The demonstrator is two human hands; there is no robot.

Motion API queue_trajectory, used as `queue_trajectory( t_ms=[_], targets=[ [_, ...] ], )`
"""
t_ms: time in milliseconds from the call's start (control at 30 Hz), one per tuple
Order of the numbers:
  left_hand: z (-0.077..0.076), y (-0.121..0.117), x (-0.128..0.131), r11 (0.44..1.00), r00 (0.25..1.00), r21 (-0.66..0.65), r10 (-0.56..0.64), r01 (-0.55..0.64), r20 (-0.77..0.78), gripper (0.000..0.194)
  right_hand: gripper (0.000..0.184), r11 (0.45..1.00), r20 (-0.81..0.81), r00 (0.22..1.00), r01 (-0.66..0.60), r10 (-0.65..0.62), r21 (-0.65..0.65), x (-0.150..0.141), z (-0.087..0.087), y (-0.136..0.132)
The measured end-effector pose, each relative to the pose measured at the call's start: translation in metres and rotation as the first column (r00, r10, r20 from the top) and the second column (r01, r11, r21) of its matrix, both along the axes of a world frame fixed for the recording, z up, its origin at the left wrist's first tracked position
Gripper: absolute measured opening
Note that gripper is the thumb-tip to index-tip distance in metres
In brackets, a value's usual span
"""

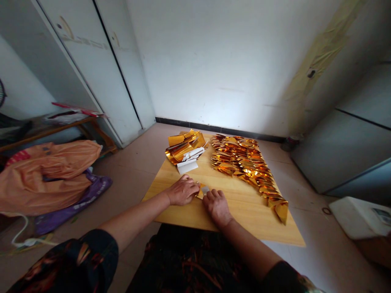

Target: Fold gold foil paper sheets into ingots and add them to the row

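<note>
Between my hands, low over the front half of the wooden board [244, 219], is a small piece of gold foil paper [200, 192] with a pale patch showing. My left hand [183, 190] closes on its left end, fingers curled. On the right end press the bent fingers of my right hand [217, 206]. Beyond my left hand lies a loose pile of gold foil sheets [186, 144], with white paper slips [187, 166] at its near side. To the right stretch rows of folded gold foil pieces [244, 160], overlapping one another down to the board's right edge.
A white wall [214, 61] stands behind the board. Grey cabinets [100, 69] rise at the left, above an orange bag [51, 175] and a purple bag [73, 207]. On the right are a grey fridge-like cabinet [351, 150] and a white box [357, 217].
</note>
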State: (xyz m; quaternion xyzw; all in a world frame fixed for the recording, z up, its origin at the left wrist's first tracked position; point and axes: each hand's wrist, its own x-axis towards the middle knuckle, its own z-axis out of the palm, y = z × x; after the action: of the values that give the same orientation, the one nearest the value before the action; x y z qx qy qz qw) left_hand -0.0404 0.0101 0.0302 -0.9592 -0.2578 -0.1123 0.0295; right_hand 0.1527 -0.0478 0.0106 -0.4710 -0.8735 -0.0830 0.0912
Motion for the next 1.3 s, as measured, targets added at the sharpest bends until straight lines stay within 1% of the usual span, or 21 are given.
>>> queue_trajectory(
  t_ms=[167,333,500,600,767,867,1033,1200,1300],
  targets=[
    [-0.004,0.007,0.0,1.0,1.0,-0.01,-0.01,0.01,-0.02,0.014,0.017,0.999,0.0,0.999,-0.035,0.035,0.024,0.003,-0.002,0.0],
    [-0.003,0.006,0.0,0.998,0.999,0.021,-0.053,0.052,0.008,0.013,0.016,0.999,0.02,0.999,-0.04,0.039,0.033,0.005,-0.003,0.0],
    [0.001,0.002,0.002,1.0,1.0,0.006,-0.007,0.007,0.029,0.019,0.015,0.998,0.022,0.998,-0.058,0.057,0.037,0.015,-0.001,0.007],
    [-0.002,0.0,0.007,0.998,0.999,0.056,0.015,-0.017,0.038,0.013,0.013,0.996,0.047,0.996,-0.078,0.076,0.045,0.026,0.0,0.016],
    [-0.011,-0.001,0.016,0.985,0.997,0.167,0.022,-0.034,0.07,0.023,0.013,0.994,0.065,0.992,-0.11,0.108,0.021,0.035,0.002,0.023],
    [-0.014,-0.002,0.02,0.978,0.996,0.205,0.013,-0.032,0.091,0.027,0.013,0.998,0.03,0.997,-0.065,0.064,0.019,0.032,0.003,0.02],
    [-0.013,-0.008,0.026,0.973,0.996,0.229,0.008,-0.029,0.092,0.028,0.014,0.995,-0.046,0.994,0.095,-0.095,0.011,0.024,0.002,0.015],
    [-0.013,-0.013,0.029,0.971,0.991,0.223,0.064,-0.09,0.119,0.027,0.017,0.984,-0.167,0.97,0.174,-0.177,-0.031,0.024,-0.004,0.013],
    [-0.014,-0.014,0.03,0.973,0.979,0.182,0.112,-0.143,0.169,0.024,0.016,0.979,-0.234,0.95,0.198,-0.205,-0.053,0.025,-0.006,0.014]
  ],
)
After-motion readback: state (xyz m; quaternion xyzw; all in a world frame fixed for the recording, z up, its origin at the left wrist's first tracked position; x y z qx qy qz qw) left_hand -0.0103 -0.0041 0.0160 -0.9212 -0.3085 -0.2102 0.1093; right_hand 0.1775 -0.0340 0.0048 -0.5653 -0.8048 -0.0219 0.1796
